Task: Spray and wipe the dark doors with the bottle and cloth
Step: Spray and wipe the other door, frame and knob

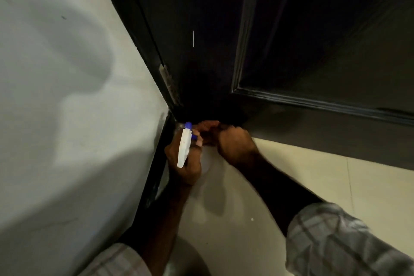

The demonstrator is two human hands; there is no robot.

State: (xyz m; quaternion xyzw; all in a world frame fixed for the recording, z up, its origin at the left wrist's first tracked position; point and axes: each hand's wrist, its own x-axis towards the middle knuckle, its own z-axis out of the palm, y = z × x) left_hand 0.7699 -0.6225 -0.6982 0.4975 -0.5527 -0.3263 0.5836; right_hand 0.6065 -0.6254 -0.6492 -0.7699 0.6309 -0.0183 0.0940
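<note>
A dark panelled door point(313, 40) fills the upper right, its bottom edge close above the floor. My left hand point(183, 163) grips a spray bottle point(184, 148) with a white head and blue nozzle, pointed up at the door's lower hinge corner. My right hand point(235, 143) grips an orange cloth point(207, 126) bunched against the bottom of the door beside the nozzle. Most of the cloth is hidden by my fingers and by shadow.
A pale wall point(67, 96) runs along the left, with a dark skirting strip point(156, 163) at its foot. A metal hinge point(168, 84) sits on the door frame. Cream floor tiles point(313, 175) spread out below the door.
</note>
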